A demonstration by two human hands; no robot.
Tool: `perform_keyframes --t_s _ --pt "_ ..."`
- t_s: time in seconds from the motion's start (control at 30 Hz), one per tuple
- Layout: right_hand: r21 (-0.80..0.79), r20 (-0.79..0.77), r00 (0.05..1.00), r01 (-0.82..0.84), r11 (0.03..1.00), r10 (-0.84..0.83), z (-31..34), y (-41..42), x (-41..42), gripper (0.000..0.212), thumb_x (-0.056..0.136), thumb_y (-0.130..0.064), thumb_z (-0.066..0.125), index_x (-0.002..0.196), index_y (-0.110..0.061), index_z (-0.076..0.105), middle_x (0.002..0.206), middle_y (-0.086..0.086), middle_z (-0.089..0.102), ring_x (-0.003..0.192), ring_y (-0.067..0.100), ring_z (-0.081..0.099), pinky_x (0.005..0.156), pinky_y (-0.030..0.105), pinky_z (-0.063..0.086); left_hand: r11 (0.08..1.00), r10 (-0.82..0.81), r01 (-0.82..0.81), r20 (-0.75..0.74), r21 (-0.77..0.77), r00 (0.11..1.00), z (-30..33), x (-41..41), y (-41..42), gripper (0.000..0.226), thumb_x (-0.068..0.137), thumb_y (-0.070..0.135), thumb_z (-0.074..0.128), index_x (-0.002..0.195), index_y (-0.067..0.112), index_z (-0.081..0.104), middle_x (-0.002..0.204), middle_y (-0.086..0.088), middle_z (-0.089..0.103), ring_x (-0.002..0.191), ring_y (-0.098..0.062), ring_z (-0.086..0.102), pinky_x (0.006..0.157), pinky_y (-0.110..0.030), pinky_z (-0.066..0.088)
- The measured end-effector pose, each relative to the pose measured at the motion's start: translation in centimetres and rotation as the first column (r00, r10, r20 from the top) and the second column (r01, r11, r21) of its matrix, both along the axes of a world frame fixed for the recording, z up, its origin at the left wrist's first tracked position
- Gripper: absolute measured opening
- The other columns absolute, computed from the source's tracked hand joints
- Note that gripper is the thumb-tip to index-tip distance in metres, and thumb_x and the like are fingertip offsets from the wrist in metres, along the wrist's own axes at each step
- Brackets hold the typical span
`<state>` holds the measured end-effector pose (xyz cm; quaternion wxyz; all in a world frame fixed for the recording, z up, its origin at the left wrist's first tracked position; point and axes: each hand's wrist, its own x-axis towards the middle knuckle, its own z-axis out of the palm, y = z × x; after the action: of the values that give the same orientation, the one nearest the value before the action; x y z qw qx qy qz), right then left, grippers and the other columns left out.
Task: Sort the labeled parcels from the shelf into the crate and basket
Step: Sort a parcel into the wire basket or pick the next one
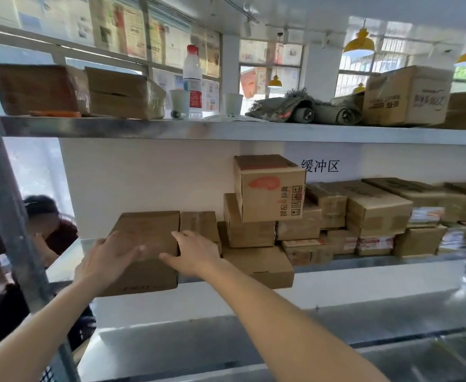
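Note:
A flat brown cardboard parcel [146,232] sticks out over the front edge of the middle metal shelf [391,261]. My left hand [110,256] lies on its left top face, fingers spread. My right hand [196,252] grips its right edge, thumb on the front. To the right, several more brown parcels are stacked, among them a taller box with red print [270,188] on top. No crate or basket is in view.
The top shelf [226,129] carries brown boxes, a plastic bottle [192,81], two cups and rolled grey cloth. A grey steel upright [8,216] stands at the left. Behind it a person in a dark red top [41,238] bends down. A lower shelf [281,340] lies below.

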<state>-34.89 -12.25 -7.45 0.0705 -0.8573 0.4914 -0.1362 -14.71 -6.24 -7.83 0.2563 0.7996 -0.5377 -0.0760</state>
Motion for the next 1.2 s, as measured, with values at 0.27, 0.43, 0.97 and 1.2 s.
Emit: perform_keyframes --t_s 0.27,0.43,0.97,1.2 --pt "0.02 0.001 0.989 0.145 0.989 -0.145 -1.5 2.0 3.8 0.071 0.099 -0.062 0.045 0.155 -0.02 0.034 0.162 0.005 0.033 0.15 0.027 0.028 0.117 0.049 0.032 0.988 -0.156 0.149 -0.233 -0.047 0.96 -2.0 4.6 -1.4 0.085 0.076 0.072 0.07 0.143 0.024 0.045 0.134 -0.01 0.061 0.119 -0.038 0.059 0.096 -0.048 0.049" --pt "-0.06 0.004 0.976 0.216 0.975 -0.216 -2.9 3.4 5.6 0.073 0.098 -0.068 0.04 0.153 -0.019 0.039 0.162 0.004 0.033 0.152 0.025 0.022 0.122 0.047 0.021 0.977 -0.211 0.18 -0.468 -0.111 0.858 -3.5 6.5 -1.9 0.111 0.065 0.073 0.078 0.154 0.024 0.033 0.144 -0.008 0.055 0.126 -0.033 0.055 0.104 -0.053 0.048" --pt "0.252 0.485 0.776 0.317 0.914 -0.403 -4.1 5.0 8.4 0.073 0.096 -0.051 0.06 0.157 -0.03 0.026 0.16 0.002 0.034 0.143 0.029 0.04 0.113 0.046 0.04 0.968 -0.251 0.13 -0.845 -0.215 0.471 -6.1 8.0 -0.3 0.072 0.09 0.053 0.065 0.152 0.046 0.029 0.128 -0.004 0.057 0.095 -0.017 0.061 0.074 -0.036 0.051" --pt "0.213 0.571 0.746 0.267 0.94 -0.341 -2.4 7.6 7.9 0.062 0.099 -0.047 0.058 0.154 -0.036 0.031 0.159 -0.001 0.033 0.142 0.026 0.041 0.115 0.044 0.039 0.936 -0.352 0.146 -0.822 -0.321 0.448 -3.3 9.0 1.5 0.049 0.091 0.058 0.062 0.135 0.059 0.042 0.125 -0.006 0.061 0.106 -0.032 0.064 0.094 -0.056 0.055"
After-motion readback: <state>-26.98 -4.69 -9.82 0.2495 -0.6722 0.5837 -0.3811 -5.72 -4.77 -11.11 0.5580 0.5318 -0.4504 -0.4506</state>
